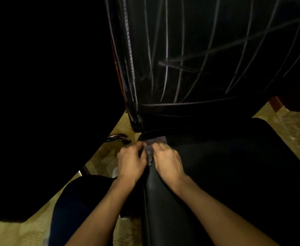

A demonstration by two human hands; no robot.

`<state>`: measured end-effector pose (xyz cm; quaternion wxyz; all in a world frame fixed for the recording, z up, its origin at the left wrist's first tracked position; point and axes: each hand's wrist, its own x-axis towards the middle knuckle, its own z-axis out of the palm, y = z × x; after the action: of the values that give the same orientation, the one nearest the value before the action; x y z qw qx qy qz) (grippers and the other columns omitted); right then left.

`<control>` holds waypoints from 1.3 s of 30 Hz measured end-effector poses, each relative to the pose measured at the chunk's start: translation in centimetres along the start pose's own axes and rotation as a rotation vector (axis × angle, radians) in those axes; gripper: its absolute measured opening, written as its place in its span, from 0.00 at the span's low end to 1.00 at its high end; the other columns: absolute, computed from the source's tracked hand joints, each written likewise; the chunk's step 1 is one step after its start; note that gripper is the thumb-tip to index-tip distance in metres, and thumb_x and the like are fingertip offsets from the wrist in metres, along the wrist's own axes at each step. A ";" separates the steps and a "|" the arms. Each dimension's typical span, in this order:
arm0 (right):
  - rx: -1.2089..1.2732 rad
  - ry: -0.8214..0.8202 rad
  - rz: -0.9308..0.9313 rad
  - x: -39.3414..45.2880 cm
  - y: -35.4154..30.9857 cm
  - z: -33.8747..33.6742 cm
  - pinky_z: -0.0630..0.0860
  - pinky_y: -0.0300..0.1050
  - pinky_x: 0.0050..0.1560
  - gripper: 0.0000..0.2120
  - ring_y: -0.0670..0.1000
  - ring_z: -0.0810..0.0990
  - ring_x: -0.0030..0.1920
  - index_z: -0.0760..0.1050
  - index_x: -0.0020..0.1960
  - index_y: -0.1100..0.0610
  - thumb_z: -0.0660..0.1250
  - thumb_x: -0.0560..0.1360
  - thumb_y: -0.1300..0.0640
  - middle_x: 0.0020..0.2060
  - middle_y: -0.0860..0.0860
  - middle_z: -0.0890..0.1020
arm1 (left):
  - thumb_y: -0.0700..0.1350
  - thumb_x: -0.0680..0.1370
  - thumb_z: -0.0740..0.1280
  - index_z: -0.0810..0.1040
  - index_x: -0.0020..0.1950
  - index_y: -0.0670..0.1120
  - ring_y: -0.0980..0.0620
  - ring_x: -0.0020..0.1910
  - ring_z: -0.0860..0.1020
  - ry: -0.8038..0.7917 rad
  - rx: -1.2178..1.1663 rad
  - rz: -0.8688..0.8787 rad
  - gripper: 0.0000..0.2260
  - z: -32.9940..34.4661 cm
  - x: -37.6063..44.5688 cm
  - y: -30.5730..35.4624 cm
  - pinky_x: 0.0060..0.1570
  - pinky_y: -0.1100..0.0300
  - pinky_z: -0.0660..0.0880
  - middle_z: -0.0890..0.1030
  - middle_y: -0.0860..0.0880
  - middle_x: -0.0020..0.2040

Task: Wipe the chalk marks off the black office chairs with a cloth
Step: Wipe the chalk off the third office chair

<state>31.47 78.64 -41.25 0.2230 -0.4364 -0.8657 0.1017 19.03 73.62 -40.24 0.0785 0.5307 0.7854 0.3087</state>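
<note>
Item: black office chair (pixel 234 166), seen from above, seat toward the viewer and backrest (pixel 208 50) upright behind it. No brand, label or readable writing showed anywhere; the only markings were chalk marks (pixel 167 68), long pale strokes running down and across the backrest, with a few crossing diagonally.

Item: cloth (pixel 150 151), grey, bunched, lying at the rear left corner of the seat just below the backrest. It sat between the two hands and was held by both; a fold of it showed beyond the fingers toward the backrest.

Left hand (pixel 130 161): fingers curled onto the cloth's left side, at the seat's edge. Right hand (pixel 167 160): fingers curled onto the cloth's right side, resting on the seat. The hands were just beside each other.

Surroundings: yellowish patterned carpet (pixel 101 162); a second dark chair (pixel 48 103) to the left, its details lost in shadow; a dark-clad knee (pixel 78 201) below the left forearm.
</note>
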 end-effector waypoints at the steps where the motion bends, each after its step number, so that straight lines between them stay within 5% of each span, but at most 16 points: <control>1: -0.011 0.009 -0.008 -0.3 -0.1 0.1 0.79 0.42 0.34 0.11 0.54 0.84 0.40 0.78 0.42 0.58 0.77 0.63 0.67 0.38 0.53 0.82 | 0.45 0.76 0.69 0.82 0.56 0.52 0.46 0.46 0.84 -0.004 0.003 -0.002 0.10 -0.1 -0.3 -0.1 0.48 0.55 0.78 0.87 0.48 0.47; 9: 0.048 -0.020 -0.037 -3.1 -1.7 0.2 0.82 0.43 0.40 0.13 0.54 0.85 0.44 0.80 0.45 0.58 0.78 0.64 0.65 0.42 0.54 0.84 | 0.45 0.77 0.68 0.82 0.56 0.54 0.47 0.46 0.83 -0.014 -0.009 -0.008 0.09 -1.4 -3.8 -0.9 0.47 0.57 0.77 0.86 0.51 0.45; 14: 0.073 -0.024 -0.047 -4.2 -2.7 -0.6 0.74 0.40 0.45 0.08 0.54 0.84 0.44 0.81 0.46 0.58 0.65 0.71 0.58 0.42 0.54 0.84 | 0.39 0.75 0.72 0.83 0.55 0.48 0.50 0.53 0.80 0.010 -0.184 -0.018 0.10 -2.0 -5.7 -1.4 0.56 0.64 0.71 0.81 0.49 0.52; 18: 0.160 0.014 -0.021 -5.1 -3.0 -0.8 0.71 0.38 0.53 0.16 0.55 0.83 0.49 0.82 0.53 0.63 0.59 0.75 0.58 0.47 0.57 0.84 | 0.53 0.75 0.74 0.79 0.62 0.52 0.52 0.61 0.76 0.010 -0.619 -0.484 0.17 -1.7 -5.7 -2.1 0.66 0.55 0.73 0.76 0.50 0.60; 21: 0.147 0.027 -0.013 -6.1 -3.7 -0.4 0.68 0.33 0.61 0.14 0.54 0.82 0.53 0.82 0.55 0.63 0.63 0.75 0.60 0.51 0.56 0.84 | 0.56 0.74 0.75 0.79 0.61 0.49 0.55 0.51 0.82 -0.078 -0.851 -0.740 0.20 -2.0 -5.2 -2.4 0.51 0.63 0.79 0.84 0.50 0.55; 24: 0.127 -0.016 -0.017 -6.8 -4.0 -0.4 0.65 0.31 0.63 0.13 0.52 0.83 0.57 0.82 0.57 0.61 0.67 0.75 0.60 0.54 0.55 0.84 | 0.43 0.75 0.76 0.81 0.54 0.47 0.59 0.43 0.83 -0.156 -0.874 -0.687 0.09 -2.4 -5.7 -2.8 0.40 0.69 0.77 0.86 0.48 0.49; 30: 0.122 0.002 -0.104 -7.6 -3.1 -0.1 0.68 0.35 0.64 0.18 0.53 0.83 0.56 0.82 0.56 0.63 0.77 0.67 0.69 0.53 0.56 0.85 | 0.42 0.78 0.72 0.80 0.52 0.47 0.55 0.47 0.83 -0.227 -0.780 -0.600 0.04 -2.2 -7.2 -2.8 0.42 0.69 0.76 0.85 0.51 0.47; 33: 0.202 -0.091 -0.093 -7.3 -3.7 -1.4 0.70 0.35 0.62 0.16 0.51 0.81 0.56 0.80 0.58 0.60 0.75 0.71 0.64 0.54 0.52 0.82 | 0.41 0.78 0.71 0.79 0.48 0.48 0.52 0.46 0.83 -0.213 -0.774 -0.492 0.03 -3.7 -7.0 -2.9 0.44 0.64 0.77 0.84 0.51 0.42; 36: 0.449 -0.213 0.091 -5.1 -4.9 -2.9 0.74 0.36 0.59 0.18 0.39 0.75 0.58 0.75 0.66 0.51 0.68 0.77 0.51 0.57 0.45 0.73 | 0.39 0.78 0.71 0.77 0.48 0.51 0.60 0.44 0.81 -0.177 -0.715 -0.325 0.07 -6.1 -5.1 -3.0 0.44 0.68 0.75 0.83 0.55 0.41; 39: 0.628 -0.183 0.330 -2.0 -6.4 -2.6 0.74 0.29 0.50 0.29 0.39 0.75 0.54 0.67 0.73 0.51 0.73 0.75 0.50 0.60 0.46 0.68 | 0.38 0.78 0.71 0.76 0.50 0.54 0.60 0.46 0.81 -0.209 -0.655 -0.159 0.11 -7.7 -2.8 -3.8 0.48 0.66 0.76 0.82 0.59 0.43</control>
<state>29.26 73.18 -37.16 0.2484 -0.4696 -0.7267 0.4355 13.79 67.11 -36.82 0.3481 0.4434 0.6712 0.4813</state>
